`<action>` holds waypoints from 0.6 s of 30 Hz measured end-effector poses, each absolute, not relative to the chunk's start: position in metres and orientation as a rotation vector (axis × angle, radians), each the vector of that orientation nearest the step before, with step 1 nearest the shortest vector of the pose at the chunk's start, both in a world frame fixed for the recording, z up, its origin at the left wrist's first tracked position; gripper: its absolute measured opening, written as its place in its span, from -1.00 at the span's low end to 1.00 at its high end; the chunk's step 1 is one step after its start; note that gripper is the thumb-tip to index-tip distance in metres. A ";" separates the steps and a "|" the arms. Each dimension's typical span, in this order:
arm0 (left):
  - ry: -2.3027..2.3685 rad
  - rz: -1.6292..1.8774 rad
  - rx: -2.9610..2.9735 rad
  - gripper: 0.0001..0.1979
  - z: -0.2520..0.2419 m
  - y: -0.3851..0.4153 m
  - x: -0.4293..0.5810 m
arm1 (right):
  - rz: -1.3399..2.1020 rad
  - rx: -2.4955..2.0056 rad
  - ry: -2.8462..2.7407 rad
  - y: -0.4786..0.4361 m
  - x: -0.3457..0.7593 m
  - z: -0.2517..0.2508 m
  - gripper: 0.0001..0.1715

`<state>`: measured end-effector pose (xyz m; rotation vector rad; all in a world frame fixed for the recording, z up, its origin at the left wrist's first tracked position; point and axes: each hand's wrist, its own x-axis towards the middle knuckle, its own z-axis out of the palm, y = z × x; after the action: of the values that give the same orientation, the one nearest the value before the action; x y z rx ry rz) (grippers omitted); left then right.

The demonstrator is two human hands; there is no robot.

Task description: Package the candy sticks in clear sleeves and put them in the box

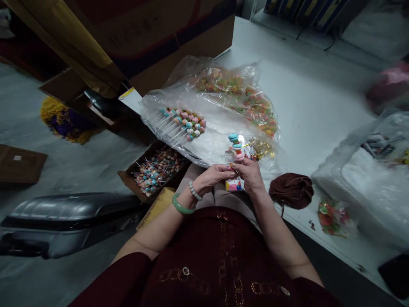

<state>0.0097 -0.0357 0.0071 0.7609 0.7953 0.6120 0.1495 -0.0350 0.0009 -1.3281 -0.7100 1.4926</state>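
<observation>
A candy skewer (236,146) with blue, white, orange and pink pieces stands upright between my hands, in what looks like a clear wrapper. My right hand (251,172) is closed around its lower end. The fingers of my left hand (217,177) pinch together at the same spot, just under the pink piece. A printed, colourful piece of wrapper (233,184) shows below my fingers. One gold twist tie (246,145) sticks out beside the candy, and a pile of gold ties (263,149) lies just beyond my right hand.
Several unwrapped candy skewers (188,121) lie in rows on clear plastic on the white table (300,85). Behind them are bags of gummy candy (223,81). A box of wrapped skewers (153,172) stands at lower left, near a grey suitcase (73,217). A brown pouch (291,190) lies at right.
</observation>
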 end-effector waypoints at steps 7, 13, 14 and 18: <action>0.892 0.958 0.427 -0.72 -0.009 -0.026 0.019 | 1.491 -1.293 -0.630 -0.045 0.150 -0.001 -0.62; 0.948 1.154 0.338 -0.69 -0.014 -0.020 0.031 | 1.467 -1.250 -0.558 -0.058 0.138 -0.016 -0.63; 0.946 1.149 0.318 -0.68 -0.014 -0.020 0.032 | 1.439 -1.259 -0.543 -0.058 0.138 -0.017 -0.66; 0.975 0.991 0.278 -0.66 -0.011 -0.020 0.031 | 1.482 -1.333 -0.493 -0.053 0.149 -0.017 -0.65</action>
<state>0.0308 -0.0198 -0.0111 0.2784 0.9748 0.9908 0.1492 -0.0528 -0.0171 -1.3330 -0.4925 1.4823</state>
